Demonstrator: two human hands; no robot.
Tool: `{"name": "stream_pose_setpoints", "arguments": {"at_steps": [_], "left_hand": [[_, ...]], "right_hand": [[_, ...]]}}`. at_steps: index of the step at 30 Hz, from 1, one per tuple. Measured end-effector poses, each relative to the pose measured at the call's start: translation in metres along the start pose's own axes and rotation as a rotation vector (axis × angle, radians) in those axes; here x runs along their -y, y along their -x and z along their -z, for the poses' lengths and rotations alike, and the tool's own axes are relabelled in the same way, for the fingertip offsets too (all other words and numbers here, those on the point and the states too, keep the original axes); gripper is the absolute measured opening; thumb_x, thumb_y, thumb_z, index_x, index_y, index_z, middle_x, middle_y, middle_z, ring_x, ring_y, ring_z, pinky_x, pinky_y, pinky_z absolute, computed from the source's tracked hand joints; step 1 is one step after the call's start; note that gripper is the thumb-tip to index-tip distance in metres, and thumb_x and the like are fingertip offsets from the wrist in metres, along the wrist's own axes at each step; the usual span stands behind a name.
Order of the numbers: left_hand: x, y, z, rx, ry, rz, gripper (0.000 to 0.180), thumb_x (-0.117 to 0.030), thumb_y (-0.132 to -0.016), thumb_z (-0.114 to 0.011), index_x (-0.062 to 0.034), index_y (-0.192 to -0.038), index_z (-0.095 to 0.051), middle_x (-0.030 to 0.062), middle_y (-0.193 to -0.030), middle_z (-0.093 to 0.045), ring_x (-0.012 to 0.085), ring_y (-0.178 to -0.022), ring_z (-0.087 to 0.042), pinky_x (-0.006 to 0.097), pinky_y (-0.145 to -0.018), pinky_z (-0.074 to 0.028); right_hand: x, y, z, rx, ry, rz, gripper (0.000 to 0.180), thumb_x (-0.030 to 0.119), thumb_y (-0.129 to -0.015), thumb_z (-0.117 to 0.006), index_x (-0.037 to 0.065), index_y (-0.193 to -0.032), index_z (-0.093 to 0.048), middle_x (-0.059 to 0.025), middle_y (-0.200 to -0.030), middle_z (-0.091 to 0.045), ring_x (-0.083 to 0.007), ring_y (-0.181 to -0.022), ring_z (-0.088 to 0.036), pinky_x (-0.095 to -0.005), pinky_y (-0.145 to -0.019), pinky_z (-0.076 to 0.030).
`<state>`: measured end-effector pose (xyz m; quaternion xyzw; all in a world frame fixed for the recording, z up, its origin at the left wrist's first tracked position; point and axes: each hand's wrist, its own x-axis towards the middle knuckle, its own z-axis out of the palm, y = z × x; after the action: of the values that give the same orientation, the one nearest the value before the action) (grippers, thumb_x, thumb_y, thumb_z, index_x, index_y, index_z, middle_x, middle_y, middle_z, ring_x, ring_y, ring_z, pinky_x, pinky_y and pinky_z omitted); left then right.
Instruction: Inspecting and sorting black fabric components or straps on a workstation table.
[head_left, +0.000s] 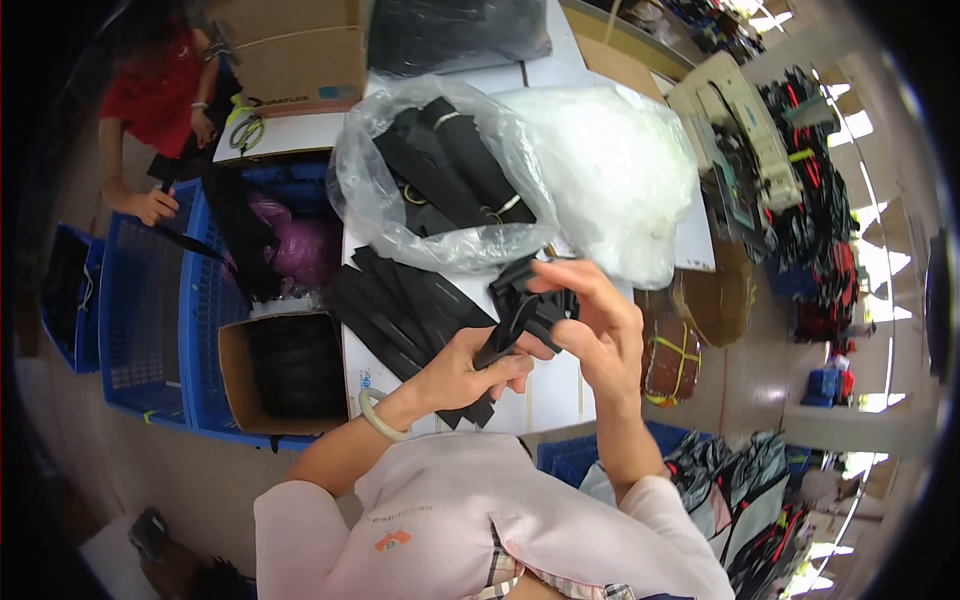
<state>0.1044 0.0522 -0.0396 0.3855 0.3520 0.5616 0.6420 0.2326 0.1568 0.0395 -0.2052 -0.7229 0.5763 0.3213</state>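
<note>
Over the front of the white table (560, 400), my two hands hold a looped bundle of black strap (530, 300). My left hand (460, 372) pinches its lower end. The fingers of my right hand (603, 325) curl round its right side. Small dark parts show in the bundle, but I cannot make out whether they are buckles. Several flat black strips (405, 300) lie fanned out beside and under my left hand. Beyond them, an open clear plastic bag (355, 160) holds rolled black straps (470, 150), some with rings.
A white plastic bag (610, 170) sits back right. A cardboard box (235, 375) with black material and blue crates (150, 300) stand at left. A person in red (165, 90) handles a black strap there. A sewing machine (735, 110) stands at right.
</note>
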Motion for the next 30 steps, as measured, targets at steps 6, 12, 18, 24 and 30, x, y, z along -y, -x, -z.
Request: {"name": "stream_pose_setpoints", "arguments": {"at_steps": [6, 12, 18, 24, 30], "left_hand": [[-0.008, 0.003, -0.009, -0.08, -0.064, -0.206, 0.024, -0.012, -0.077, -0.074, -0.0013, -0.096, -0.063, 0.0021, -0.073, -0.059, 0.0103, -0.064, -0.055, 0.025, -0.059, -0.045], [-0.001, -0.001, -0.015, -0.461, -0.733, -0.369, 0.035, -0.01, -0.059, -0.08, -0.0009, -0.081, -0.055, 0.0092, -0.072, -0.055, 0.0248, -0.065, -0.057, 0.035, -0.058, -0.044], [-0.004, -0.003, -0.016, -0.553, -0.904, -0.488, 0.039, -0.009, -0.048, -0.078, -0.0064, -0.071, -0.047, 0.0072, -0.065, -0.047, 0.0265, -0.059, -0.049, 0.035, -0.056, -0.036], [-0.008, -0.004, -0.013, -0.518, -1.076, -0.55, 0.032, -0.011, -0.053, -0.073, -0.007, -0.066, -0.044, 0.0062, -0.062, -0.044, 0.0255, -0.056, -0.046, 0.035, -0.053, -0.031], [-0.003, -0.008, -0.005, -0.597, -1.193, -0.563, 0.032, -0.015, -0.057, -0.074, -0.0071, -0.066, -0.044, 0.0067, -0.06, -0.041, 0.0252, -0.055, -0.044, 0.034, -0.052, -0.029]], "right_hand": [[-0.014, 0.007, 0.011, 0.195, 0.199, 0.193, 0.029, 0.007, -0.071, -0.074, 0.001, -0.098, -0.067, -0.0103, -0.097, -0.061, -0.0166, -0.083, -0.056, -0.0276, -0.073, -0.045], [0.017, 0.017, -0.004, 0.041, 0.336, 0.142, 0.049, 0.017, -0.055, -0.086, -0.002, -0.095, -0.065, -0.008, -0.085, -0.056, -0.0146, -0.072, -0.049, -0.0251, -0.063, -0.039], [0.01, 0.032, -0.006, 0.05, 0.285, 0.014, 0.036, 0.009, -0.057, -0.082, 0.001, -0.087, -0.064, -0.0063, -0.079, -0.057, -0.0124, -0.065, -0.047, -0.0237, -0.057, -0.036], [0.006, 0.027, -0.011, 0.084, 0.317, 0.092, 0.027, 0.006, -0.062, -0.077, -0.001, -0.084, -0.063, -0.0092, -0.076, -0.058, -0.0164, -0.064, -0.052, -0.026, -0.053, -0.039], [-0.01, 0.037, -0.023, 0.009, 0.288, 0.057, 0.025, 0.005, -0.068, -0.077, -0.003, -0.089, -0.065, -0.0119, -0.077, -0.06, -0.0186, -0.067, -0.058, -0.0261, -0.058, -0.045]]}}
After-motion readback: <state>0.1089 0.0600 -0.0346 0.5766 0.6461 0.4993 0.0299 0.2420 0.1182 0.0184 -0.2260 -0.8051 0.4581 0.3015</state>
